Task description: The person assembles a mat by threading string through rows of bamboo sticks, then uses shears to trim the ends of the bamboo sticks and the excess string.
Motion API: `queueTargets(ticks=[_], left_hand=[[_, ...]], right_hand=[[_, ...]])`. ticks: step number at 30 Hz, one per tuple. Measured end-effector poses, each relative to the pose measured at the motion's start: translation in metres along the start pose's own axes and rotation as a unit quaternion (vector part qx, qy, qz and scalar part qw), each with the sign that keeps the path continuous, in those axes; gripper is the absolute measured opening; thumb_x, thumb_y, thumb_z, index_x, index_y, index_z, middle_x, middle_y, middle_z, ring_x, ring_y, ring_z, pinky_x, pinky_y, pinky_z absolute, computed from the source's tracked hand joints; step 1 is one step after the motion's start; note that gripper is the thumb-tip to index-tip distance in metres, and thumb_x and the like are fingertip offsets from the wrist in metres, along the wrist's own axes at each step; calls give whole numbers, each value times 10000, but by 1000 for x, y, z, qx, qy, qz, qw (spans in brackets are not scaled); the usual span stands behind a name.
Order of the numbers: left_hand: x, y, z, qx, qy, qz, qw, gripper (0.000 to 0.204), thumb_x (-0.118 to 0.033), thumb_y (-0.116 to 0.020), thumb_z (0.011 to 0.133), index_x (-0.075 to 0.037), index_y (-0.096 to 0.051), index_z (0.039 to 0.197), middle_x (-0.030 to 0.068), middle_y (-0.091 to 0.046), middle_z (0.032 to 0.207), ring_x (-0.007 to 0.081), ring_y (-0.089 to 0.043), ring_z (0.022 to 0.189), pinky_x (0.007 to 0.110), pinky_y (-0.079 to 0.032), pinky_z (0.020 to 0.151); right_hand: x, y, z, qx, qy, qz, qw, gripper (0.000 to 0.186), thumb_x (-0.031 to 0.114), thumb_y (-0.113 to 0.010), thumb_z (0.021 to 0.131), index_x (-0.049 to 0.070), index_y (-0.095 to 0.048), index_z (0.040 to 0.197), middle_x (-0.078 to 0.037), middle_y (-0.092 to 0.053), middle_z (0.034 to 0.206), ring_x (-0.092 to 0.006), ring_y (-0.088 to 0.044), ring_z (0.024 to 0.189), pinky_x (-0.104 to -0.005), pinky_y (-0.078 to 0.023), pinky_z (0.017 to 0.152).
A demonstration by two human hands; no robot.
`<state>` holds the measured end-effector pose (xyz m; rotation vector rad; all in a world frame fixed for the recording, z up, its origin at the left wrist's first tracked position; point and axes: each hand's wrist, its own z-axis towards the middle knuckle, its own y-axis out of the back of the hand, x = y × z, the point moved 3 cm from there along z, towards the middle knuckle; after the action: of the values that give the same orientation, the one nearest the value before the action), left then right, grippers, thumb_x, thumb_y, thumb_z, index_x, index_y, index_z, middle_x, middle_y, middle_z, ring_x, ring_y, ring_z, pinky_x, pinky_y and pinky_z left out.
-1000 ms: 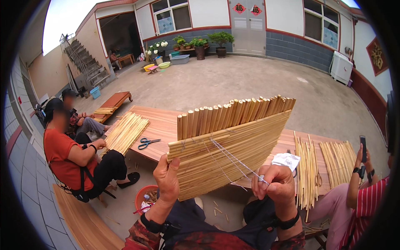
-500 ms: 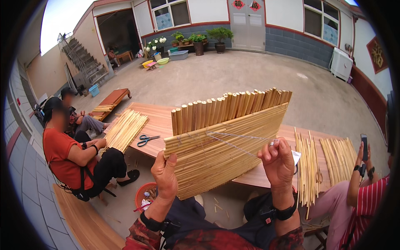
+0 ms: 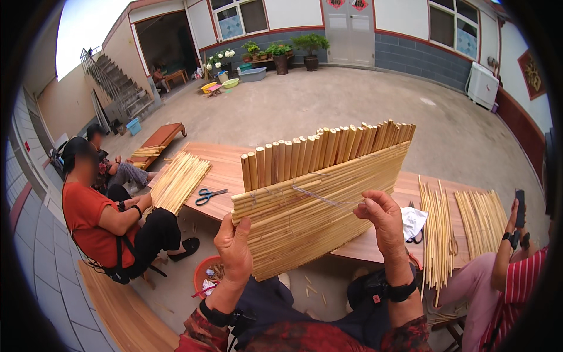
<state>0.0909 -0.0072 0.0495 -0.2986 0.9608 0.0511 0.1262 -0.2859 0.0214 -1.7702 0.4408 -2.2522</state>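
A panel of straw-coloured stalks is held up tilted in front of me. Its front layer runs lengthwise, and a row of upright cut stalk ends sticks up behind the top edge. My left hand grips the panel's lower left edge, thumb in front. Out to the right, my right hand pinches the end of a thin pale string between thumb and forefinger. From there the string runs left to the stalks near the panel's top, hanging slightly slack.
The panel is above a wooden table with blue-handled scissors, a white cloth and stalk bundles. A red basket stands below left. People sit at left; at right, one person holds a phone.
My right hand has moved slightly left, toward the panel. Two taut, spread strands of string now hang closer together and looser. The white cloth shows more.
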Motion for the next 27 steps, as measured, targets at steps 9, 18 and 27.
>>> queueTargets(ticks=[9,18,27], left_hand=[[-7,3,-3,0,15,-7,1000,164,-125,-543,904,19,-552,981,0,-571,890,53,-473,820,204,-391,773],[-5,8,-14,2,6,22,1000,175,-120,-561,890,13,-553,1004,9,-573,911,69,-485,841,217,-394,789],[-3,4,-20,18,-2,43,999,169,-82,-485,912,27,-532,1031,36,-575,986,74,-495,897,236,-390,824]], right_hand=[[61,-77,-41,-38,408,-350,842,255,3,-643,697,54,-604,943,-107,-556,945,-264,-534,875,-338,-425,783],[43,-131,-34,37,366,-447,816,230,172,-712,694,60,-597,859,-92,-514,777,-277,-518,742,-360,-414,658],[30,-131,-26,46,332,-399,853,132,91,-666,708,42,-568,781,-95,-534,722,-282,-539,716,-359,-427,659]])
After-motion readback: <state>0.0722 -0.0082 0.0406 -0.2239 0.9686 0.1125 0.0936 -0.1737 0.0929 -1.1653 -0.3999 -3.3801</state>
